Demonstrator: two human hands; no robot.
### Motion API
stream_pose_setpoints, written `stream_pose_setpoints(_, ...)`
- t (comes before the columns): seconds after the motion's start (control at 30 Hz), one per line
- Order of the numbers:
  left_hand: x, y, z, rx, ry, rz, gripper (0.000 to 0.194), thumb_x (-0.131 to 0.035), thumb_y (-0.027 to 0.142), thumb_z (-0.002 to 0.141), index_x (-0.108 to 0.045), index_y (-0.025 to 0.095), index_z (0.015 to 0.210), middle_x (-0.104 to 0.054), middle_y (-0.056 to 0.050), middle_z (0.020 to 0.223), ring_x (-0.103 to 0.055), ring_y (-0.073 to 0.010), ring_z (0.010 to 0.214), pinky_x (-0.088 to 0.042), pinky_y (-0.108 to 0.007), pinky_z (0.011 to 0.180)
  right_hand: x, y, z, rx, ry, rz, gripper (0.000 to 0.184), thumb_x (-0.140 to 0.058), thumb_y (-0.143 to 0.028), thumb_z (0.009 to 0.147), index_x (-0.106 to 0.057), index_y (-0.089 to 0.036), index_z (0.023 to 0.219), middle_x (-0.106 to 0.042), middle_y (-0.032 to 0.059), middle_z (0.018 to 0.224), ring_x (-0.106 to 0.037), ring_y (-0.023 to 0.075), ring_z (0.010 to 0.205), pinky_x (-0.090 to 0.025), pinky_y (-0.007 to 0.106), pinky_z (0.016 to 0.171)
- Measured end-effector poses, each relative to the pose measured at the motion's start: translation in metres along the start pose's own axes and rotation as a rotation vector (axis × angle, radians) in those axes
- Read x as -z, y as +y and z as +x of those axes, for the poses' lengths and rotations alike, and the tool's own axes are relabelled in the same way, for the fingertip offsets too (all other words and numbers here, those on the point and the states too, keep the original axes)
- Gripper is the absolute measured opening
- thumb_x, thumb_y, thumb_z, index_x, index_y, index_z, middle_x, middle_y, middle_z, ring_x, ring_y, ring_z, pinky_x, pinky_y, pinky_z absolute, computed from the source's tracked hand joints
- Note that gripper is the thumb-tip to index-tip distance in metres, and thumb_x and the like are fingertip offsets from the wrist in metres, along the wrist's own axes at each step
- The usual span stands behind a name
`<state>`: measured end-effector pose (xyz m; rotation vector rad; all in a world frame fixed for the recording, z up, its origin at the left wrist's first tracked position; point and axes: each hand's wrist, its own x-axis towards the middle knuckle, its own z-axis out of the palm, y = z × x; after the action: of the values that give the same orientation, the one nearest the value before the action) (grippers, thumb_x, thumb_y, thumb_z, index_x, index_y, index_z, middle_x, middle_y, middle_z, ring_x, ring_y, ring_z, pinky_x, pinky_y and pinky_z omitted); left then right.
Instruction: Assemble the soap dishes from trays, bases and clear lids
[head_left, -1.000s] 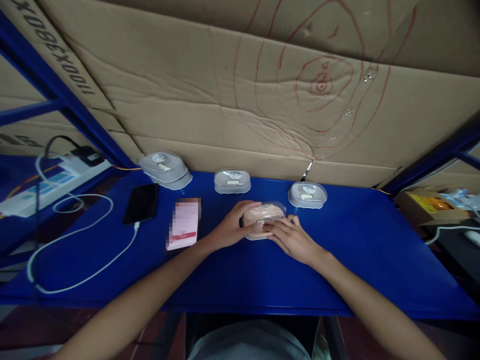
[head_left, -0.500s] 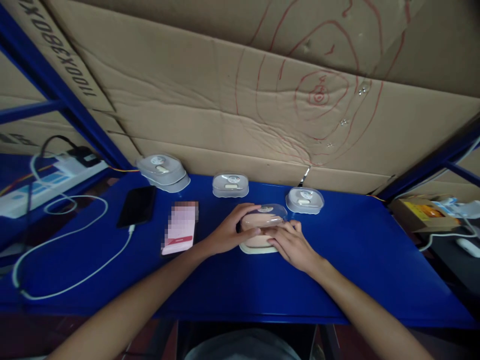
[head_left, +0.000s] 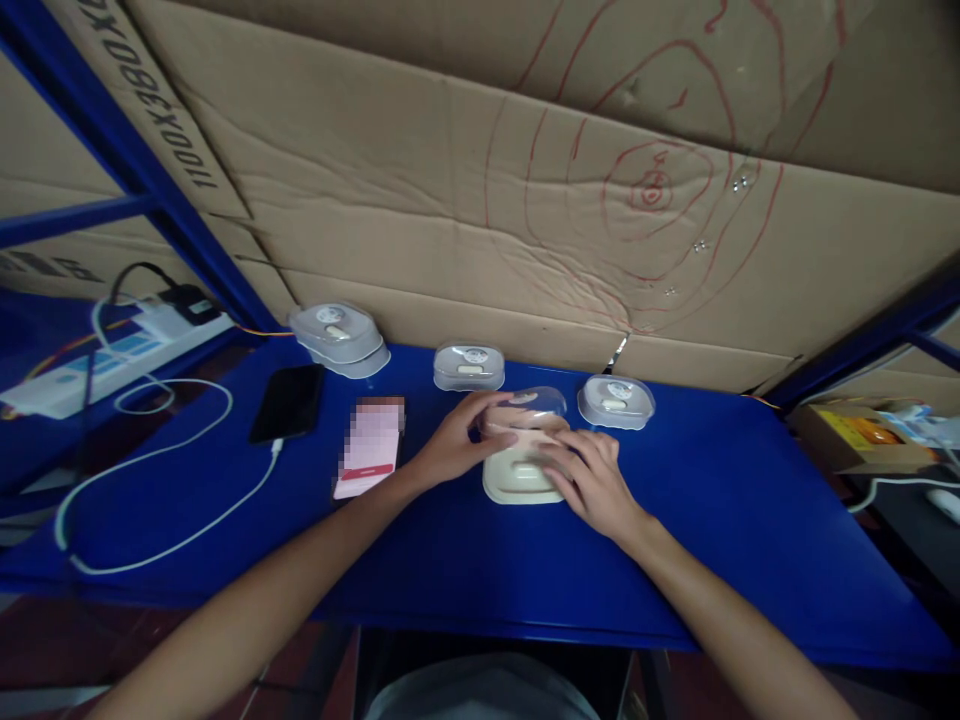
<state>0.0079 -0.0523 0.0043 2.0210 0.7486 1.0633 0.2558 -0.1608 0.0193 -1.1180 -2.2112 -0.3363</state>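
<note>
The clear lid (head_left: pixel 541 402) has lifted, baring the cream base (head_left: pixel 501 482).

And both forearms (head_left: pixel 300 570) slant inward, the left hand (head_left: pixel 452 442) curved with thumb and fingers parted, the right hand (head_left: pixel 601 485) back-up, fingers bent!
</note>
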Motion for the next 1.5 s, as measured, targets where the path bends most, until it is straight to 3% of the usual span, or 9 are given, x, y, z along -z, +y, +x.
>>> stream_pose_setpoints(0.3, 0.012, -0.009, 0.008, 0.013, -0.001, 0.086, 0.060, -0.085, 0.044, 0.083, -0.064, 0.027, 0.137, -0.060, -0.011, 0.147, -0.052, -0.0326, 0.141, -0.033, -0.055, 0.124, -0.011, -0.023, -0.004, 0.230, -0.371, 0.181, 0.023, -0.059, -0.035, 0.107, -0.072, -0.018, 0.114, -0.077, 0.0091, 0.109, -0.069, 0.0235, 0.102, -0.052, 0.040, 0.095)
stream_pose_setpoints(0.47, 0.007, -0.018, 0.006, 0.036, -0.019, 0.043, 0.042, -0.076, 0.046, 0.090, -0.068, 0.025, 0.124, -0.067, -0.011, 0.135, -0.063, -0.0294, 0.128, -0.050, -0.048, 0.110, -0.010, -0.031, -0.005, 0.257, -0.333, 0.286, 0.024, -0.057, -0.039, 0.108, -0.072, -0.020, 0.110, -0.078, 0.0053, 0.101, -0.070, 0.0212, 0.098, -0.053, 0.038, 0.094)
stream_pose_setpoints(0.7, -0.001, -0.014, 0.001, 0.057, -0.001, 0.058, 0.049, -0.073, 0.046, 0.093, -0.058, 0.025, 0.135, -0.065, -0.013, 0.138, -0.061, -0.0301, 0.130, -0.046, -0.051, 0.113, -0.003, -0.004, -0.004, 0.013, -0.113, 0.201, 0.031, -0.058, -0.032, 0.107, -0.062, -0.024, 0.136, -0.069, 0.0133, 0.132, -0.063, 0.0294, 0.126, -0.051, 0.048, 0.102)
stream_pose_setpoints(0.9, -0.001, 0.001, -0.003, 0.022, -0.098, 0.063, 0.068, -0.081, 0.047, 0.087, -0.051, 0.026, 0.144, -0.056, -0.015, 0.151, -0.053, -0.0334, 0.142, -0.038, -0.057, 0.120, -0.010, 0.024, -0.008, -0.248, -0.208, 0.124, 0.071, -0.059, -0.046, 0.105, -0.027, -0.030, 0.166, -0.031, 0.0179, 0.172, -0.031, 0.0376, 0.159, -0.037, 0.064, 0.121)
stream_pose_setpoints(1.03, -0.001, 0.006, -0.004, -0.066, -0.086, 0.089, 0.066, -0.078, 0.044, 0.090, -0.047, 0.028, 0.147, -0.052, -0.015, 0.153, -0.050, -0.0332, 0.144, -0.037, -0.056, 0.122, -0.017, 0.034, -0.013, -0.283, -0.267, 0.244, 0.069, -0.056, -0.046, 0.106, -0.028, -0.031, 0.167, -0.034, 0.0153, 0.171, -0.037, 0.0323, 0.157, -0.041, 0.057, 0.122)
stream_pose_setpoints(1.2, 0.003, 0.026, -0.009, -0.136, 0.070, 0.272, 0.043, -0.062, 0.032, 0.100, -0.049, 0.026, 0.141, -0.049, -0.014, 0.150, -0.046, -0.0308, 0.145, -0.036, -0.053, 0.122, -0.012, 0.037, -0.006, -0.388, -0.103, 0.269, 0.063, -0.055, -0.044, 0.107, -0.034, -0.029, 0.164, -0.043, 0.0155, 0.167, -0.040, 0.0295, 0.156, -0.039, 0.054, 0.125)
stream_pose_setpoints(1.3, 0.004, 0.046, -0.017, -0.256, -0.120, 0.370, 0.040, -0.065, 0.032, 0.098, -0.054, 0.027, 0.136, -0.058, -0.012, 0.140, -0.054, -0.0295, 0.135, -0.043, -0.048, 0.113, -0.005, 0.045, 0.011, -0.421, -0.084, 0.161, 0.060, -0.054, -0.044, 0.107, -0.038, -0.025, 0.162, -0.037, 0.0183, 0.169, -0.036, 0.0309, 0.157, -0.037, 0.055, 0.125)
stream_pose_setpoints(1.4, -0.001, 0.060, -0.023, -0.301, -0.386, 0.491, 0.059, -0.075, 0.042, 0.089, -0.054, 0.031, 0.143, -0.061, -0.011, 0.143, -0.053, -0.0343, 0.137, -0.041, -0.050, 0.110, -0.001, 0.059, 0.035, -0.376, -0.224, 0.037, 0.058, -0.053, -0.040, 0.107, -0.042, -0.020, 0.159, -0.035, 0.0220, 0.169, -0.038, 0.0333, 0.156, -0.039, 0.056, 0.124)
stream_pose_setpoints(1.5, -0.007, 0.062, -0.025, -0.235, -0.431, 0.595, 0.071, -0.080, 0.046, 0.083, -0.053, 0.030, 0.146, -0.058, -0.013, 0.150, -0.049, -0.0390, 0.141, -0.034, -0.057, 0.112, -0.004, 0.075, 0.058, -0.347, -0.347, -0.019, 0.059, -0.058, -0.038, 0.104, -0.045, -0.018, 0.158, -0.040, 0.0238, 0.166, -0.044, 0.0348, 0.152, -0.042, 0.055, 0.121)
